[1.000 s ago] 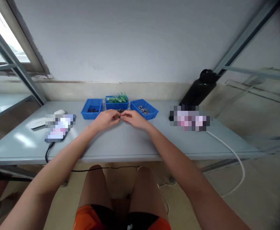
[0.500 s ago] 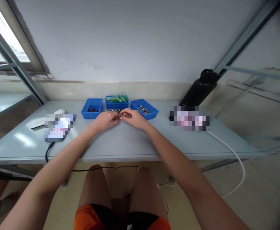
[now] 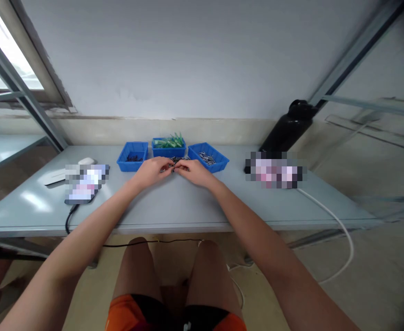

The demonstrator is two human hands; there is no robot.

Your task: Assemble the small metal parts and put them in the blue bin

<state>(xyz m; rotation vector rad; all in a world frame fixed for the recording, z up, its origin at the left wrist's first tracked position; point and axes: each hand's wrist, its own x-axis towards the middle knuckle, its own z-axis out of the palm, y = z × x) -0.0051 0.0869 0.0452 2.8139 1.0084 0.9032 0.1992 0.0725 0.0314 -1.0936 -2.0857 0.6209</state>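
The pile lies on the bench just beyond the fingertips, toward the far edge, its visible part stretching left to right and showing rather nearer the right hand than the left hand. Both hands curl inward, thumbs close to fingers, tips almost meeting (whether either pinches a piece, I cannot tell).
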